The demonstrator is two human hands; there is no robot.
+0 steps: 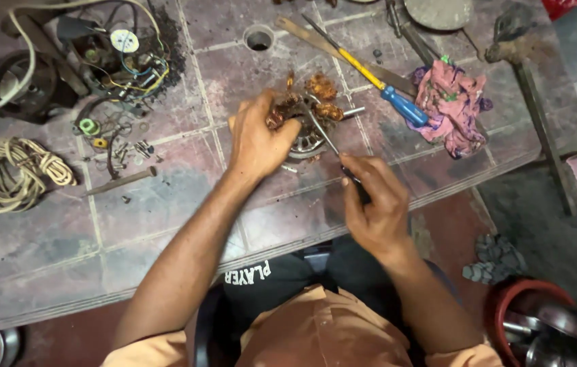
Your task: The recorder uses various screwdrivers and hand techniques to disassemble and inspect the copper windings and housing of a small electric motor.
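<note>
Motor stator (309,129) lies near our tiled table's (166,204) front edge; left hand (258,139) clasps its rim, right hand (373,200) pinches a thin metal tool (326,136) into it.

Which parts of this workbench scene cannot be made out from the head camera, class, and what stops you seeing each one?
- Motor stator, head view: its left side is hidden under the left hand.
- Thin metal tool, head view: its handle is hidden inside the right hand.
- Small screws and bits, head view: too small to tell apart.
- Red bucket, head view: cut off by the bottom edge.
</note>
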